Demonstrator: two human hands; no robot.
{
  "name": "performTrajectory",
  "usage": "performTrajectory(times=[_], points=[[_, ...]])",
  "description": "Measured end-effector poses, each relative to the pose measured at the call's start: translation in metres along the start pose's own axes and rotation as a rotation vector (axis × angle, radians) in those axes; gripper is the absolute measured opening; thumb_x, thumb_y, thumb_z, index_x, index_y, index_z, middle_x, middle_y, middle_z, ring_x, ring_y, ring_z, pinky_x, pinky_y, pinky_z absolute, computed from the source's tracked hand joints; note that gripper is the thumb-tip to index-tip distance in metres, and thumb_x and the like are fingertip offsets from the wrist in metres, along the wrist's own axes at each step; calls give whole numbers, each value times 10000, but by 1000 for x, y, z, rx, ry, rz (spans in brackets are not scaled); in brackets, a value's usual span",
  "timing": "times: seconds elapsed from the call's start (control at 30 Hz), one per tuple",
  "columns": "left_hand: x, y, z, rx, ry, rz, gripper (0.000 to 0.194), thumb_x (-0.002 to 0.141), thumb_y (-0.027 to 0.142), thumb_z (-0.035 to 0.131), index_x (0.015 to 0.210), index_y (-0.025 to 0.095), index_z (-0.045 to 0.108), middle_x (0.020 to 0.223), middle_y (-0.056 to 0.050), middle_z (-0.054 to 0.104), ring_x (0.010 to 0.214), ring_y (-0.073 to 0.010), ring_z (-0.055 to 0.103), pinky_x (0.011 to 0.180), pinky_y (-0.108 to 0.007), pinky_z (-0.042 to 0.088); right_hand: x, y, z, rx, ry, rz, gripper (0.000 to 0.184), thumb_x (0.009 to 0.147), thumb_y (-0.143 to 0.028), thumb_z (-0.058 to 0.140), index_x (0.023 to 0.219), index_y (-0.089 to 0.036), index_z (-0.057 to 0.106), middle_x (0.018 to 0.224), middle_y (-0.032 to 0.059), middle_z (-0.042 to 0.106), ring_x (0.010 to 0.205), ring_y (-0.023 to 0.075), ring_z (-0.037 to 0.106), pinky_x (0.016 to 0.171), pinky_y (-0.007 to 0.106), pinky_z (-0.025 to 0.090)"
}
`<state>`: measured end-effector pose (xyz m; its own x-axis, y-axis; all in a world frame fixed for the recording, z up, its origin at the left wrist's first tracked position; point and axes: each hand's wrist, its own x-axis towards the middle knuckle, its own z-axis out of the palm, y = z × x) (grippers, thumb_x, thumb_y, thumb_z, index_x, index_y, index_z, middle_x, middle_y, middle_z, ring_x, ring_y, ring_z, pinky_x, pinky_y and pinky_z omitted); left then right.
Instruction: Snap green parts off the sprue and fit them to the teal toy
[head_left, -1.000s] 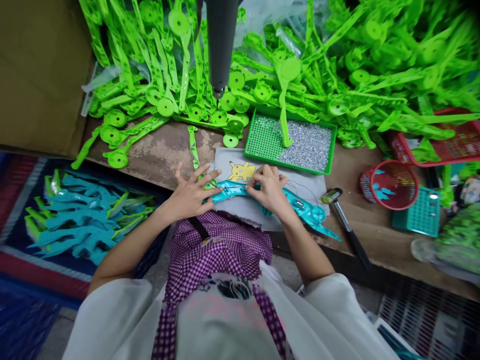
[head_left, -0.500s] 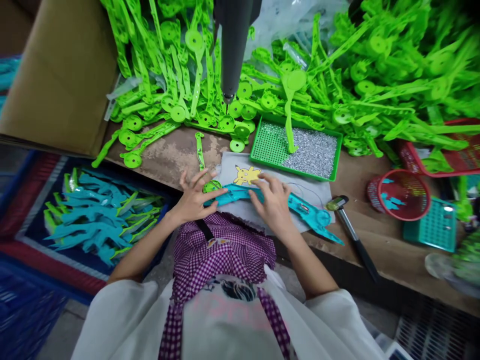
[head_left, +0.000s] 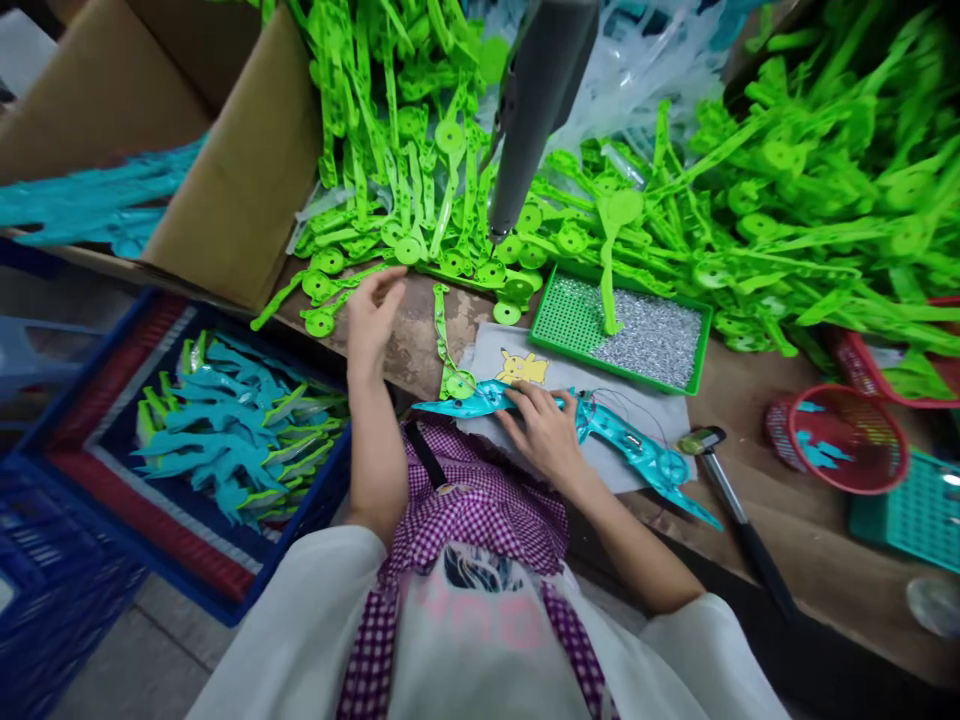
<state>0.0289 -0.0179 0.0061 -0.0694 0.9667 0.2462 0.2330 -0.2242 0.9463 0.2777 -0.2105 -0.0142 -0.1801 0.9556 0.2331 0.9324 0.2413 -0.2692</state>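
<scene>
A long blue plastic part (head_left: 634,445) with a pointed tip at each end lies across the cloth (head_left: 592,385) at the table's near edge. My right hand (head_left: 545,425) is on its left half, fingers curled over the far side and thumb at the near side. Thin wires run over the part. Just beyond its left end is a green plastic part (head_left: 441,325) with a round base and a wire along it. My left hand (head_left: 375,315) is raised over the table edge beside the pile of green parts (head_left: 450,140), fingers bent and apart, with nothing visible in them.
A dark power screwdriver (head_left: 536,110) hangs over the pile. A green tray (head_left: 546,335) holds small screws. Right of the cloth lie a hammer (head_left: 739,505) and a red basket (head_left: 896,465). At left are a cardboard box (head_left: 247,150) and a blue crate (head_left: 247,590) of assembled parts.
My left hand has left the blue part and moved up and away toward the green pile. My right hand remains on the part. The view has shifted leftward.
</scene>
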Motion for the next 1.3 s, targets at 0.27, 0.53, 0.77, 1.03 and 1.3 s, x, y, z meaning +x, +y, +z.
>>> performTrajectory(times=[0.27, 0.53, 0.77, 1.03, 1.3], points=[[-27, -9, 10, 143, -27, 68, 141, 860, 256, 678, 976, 199, 735, 981, -45, 737, 939, -179, 689, 845, -299, 557, 18, -19, -13, 44, 93, -101, 303, 1044, -357, 471, 1233, -192, 642, 1275, 133, 711, 1149, 231, 637, 1015, 404, 290], [-94, -12, 1, 399, -172, 121, 150, 907, 225, 635, 985, 217, 763, 1029, -50, 709, 1030, -200, 669, 970, -380, 534, 61, -45, 2, 119, -51, -148, 292, 1052, -322, 443, 1158, -197, 684, 1233, 117, 718, 1063, 215, 649, 982, 390, 346], [-99, -14, -2, 379, -194, 131, 171, 926, 206, 611, 1014, 214, 757, 1093, -56, 686, 1079, -197, 661, 1004, -374, 523, 65, -46, 13, 16, -153, -158, 377, 1060, -364, 398, 1298, -201, 640, 1292, 142, 687, 1017, 242, 647, 934, 410, 397], [-97, -13, -6, 455, -366, 174, 231, 924, 168, 602, 1028, 274, 779, 1202, -52, 690, 1185, -218, 628, 1060, -450, 425, 65, -42, 17, -39, -177, -162, 310, 1054, -290, 407, 1139, -188, 687, 1194, 130, 706, 855, 213, 637, 768, 346, 460], [-99, -10, -3, 555, -424, 210, 237, 952, 231, 604, 1086, 327, 775, 1300, -53, 669, 1233, -244, 603, 1066, -482, 335, 63, -35, 10, 226, -129, -88, 355, 1052, -332, 403, 1235, -160, 654, 1239, 160, 673, 1036, 239, 662, 893, 374, 549]])
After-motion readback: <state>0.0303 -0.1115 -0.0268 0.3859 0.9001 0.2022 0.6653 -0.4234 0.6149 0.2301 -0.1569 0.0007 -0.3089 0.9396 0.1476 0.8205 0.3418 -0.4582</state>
